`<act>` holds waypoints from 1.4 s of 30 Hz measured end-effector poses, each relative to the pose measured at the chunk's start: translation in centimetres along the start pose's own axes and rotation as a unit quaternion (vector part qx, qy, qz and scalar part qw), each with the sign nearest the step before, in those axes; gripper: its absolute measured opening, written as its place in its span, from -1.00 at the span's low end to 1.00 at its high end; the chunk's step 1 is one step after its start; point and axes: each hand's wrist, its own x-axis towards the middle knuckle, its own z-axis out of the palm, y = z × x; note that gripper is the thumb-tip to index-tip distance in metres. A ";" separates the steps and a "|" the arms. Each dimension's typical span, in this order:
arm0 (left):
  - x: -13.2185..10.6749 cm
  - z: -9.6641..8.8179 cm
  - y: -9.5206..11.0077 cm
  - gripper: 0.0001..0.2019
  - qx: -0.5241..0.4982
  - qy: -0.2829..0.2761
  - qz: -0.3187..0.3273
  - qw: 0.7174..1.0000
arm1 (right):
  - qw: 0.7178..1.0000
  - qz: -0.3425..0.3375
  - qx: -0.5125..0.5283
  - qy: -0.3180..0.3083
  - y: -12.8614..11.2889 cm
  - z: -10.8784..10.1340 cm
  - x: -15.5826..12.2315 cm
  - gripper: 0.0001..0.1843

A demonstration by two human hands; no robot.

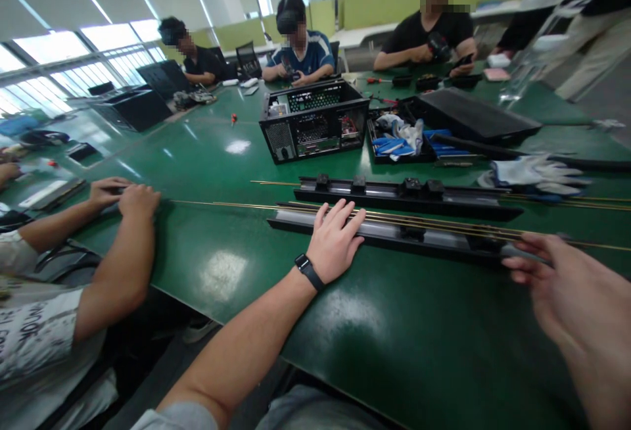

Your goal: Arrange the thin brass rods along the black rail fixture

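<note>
My left hand (336, 239), with a black smartwatch (309, 272) on its wrist, lies flat with fingers spread. It rests on the near black channel-shaped rail (384, 231) and the thin brass-coloured rods (419, 220) running along it. Over the right end of that rail, my right hand (557, 279) is closed on a slim grey tool (528, 256); its exact kind is partly hidden by the fingers. Just behind lies a second black rail (384, 188) bearing several small black blocks.
An opened computer case (315, 124) stands beyond the rails. Right of it are a black tray (398, 156) with gloves, a black panel (478, 114) and white-blue work gloves (537, 173). At left, a co-worker's hands (140, 200) are on the green table (221, 272). Other people sit opposite.
</note>
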 end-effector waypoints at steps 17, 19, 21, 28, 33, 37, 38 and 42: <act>-0.2 0.4 -0.3 -0.45 -0.004 0.025 0.009 1.000 | 1.000 -0.004 0.010 -0.025 -2.6 1.0 -2.8 -0.64; -0.3 0.5 -0.4 -0.45 -0.006 0.030 0.009 1.000 | 0.999 -0.004 0.016 0.028 -2.8 0.8 -2.1 -0.76; -0.3 0.5 -0.5 -0.45 -0.008 0.031 0.012 0.999 | 0.996 -0.002 0.026 0.081 -2.7 0.5 -1.3 -0.83; -0.4 0.5 -0.5 -0.49 -0.007 0.042 0.015 0.999 | 0.999 -0.013 0.031 0.035 -1.6 0.7 -1.6 -0.77; -0.4 0.5 -0.4 -0.49 -0.006 0.041 0.013 0.999 | 0.999 -0.009 0.032 -0.012 -1.3 1.0 -2.3 -0.71; -0.4 0.4 -0.4 -0.49 -0.010 0.042 0.012 0.999 | 0.999 0.004 0.035 -0.016 -1.5 0.6 -1.9 -0.68; -0.4 0.4 -0.4 -0.48 -0.011 0.043 0.012 0.999 | 0.999 0.007 0.035 -0.014 -1.6 0.5 -1.7 -0.69; -0.4 0.5 -0.4 -0.47 -0.014 0.043 0.013 0.999 | 0.999 0.006 0.033 -0.004 -1.6 0.5 -1.4 -0.68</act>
